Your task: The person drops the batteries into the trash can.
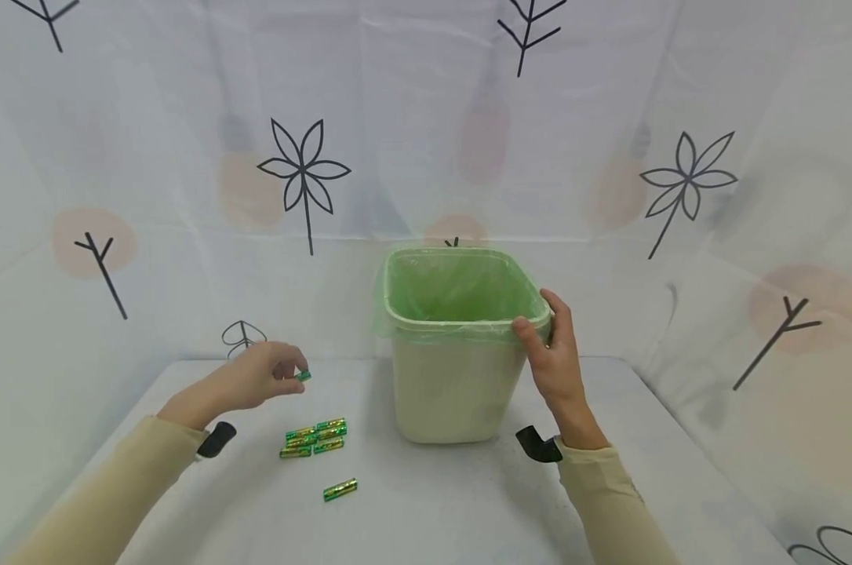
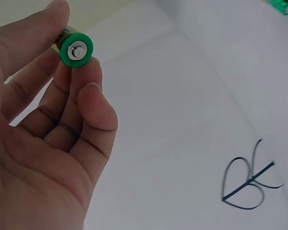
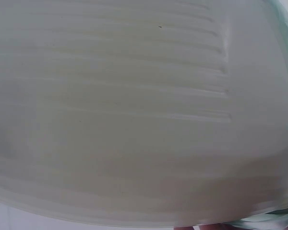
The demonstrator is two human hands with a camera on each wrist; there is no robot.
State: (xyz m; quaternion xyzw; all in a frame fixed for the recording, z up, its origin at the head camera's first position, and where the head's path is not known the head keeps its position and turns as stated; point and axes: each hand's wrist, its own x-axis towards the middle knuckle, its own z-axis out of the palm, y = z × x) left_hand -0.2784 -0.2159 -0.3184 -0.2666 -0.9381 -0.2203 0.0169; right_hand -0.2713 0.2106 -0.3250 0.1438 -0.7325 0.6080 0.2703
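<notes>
While pinching a small green battery [image 2: 77, 50] between thumb and fingers of the left hand [image 1: 260, 377], holding it raised over the worktop [image 1: 412, 502], left of and well apart from the bin [image 1: 447, 384]. Judge it light, stiff and not easily broken, but probably smooth enough to roll or slip; best taken across the barrel near the middle, likewise the other batteries [image 1: 331, 431], clustered in a group of six, and the lone battery [image 1: 340, 490] nearer the front. Gripping the bin's rim at the near right corner with the right hand [image 1: 556, 365], thumb over the near side, fingers along the right, across the green liner [image 1: 461, 282]. Expect soft, slippery film there over fairly light, rigid walls. Slanting inward from the lower left with the left forearm [image 1: 115, 486], from the lower right with the right forearm [image 1: 609, 502]; left fingers curled above the battery, thumb beneath
</notes>
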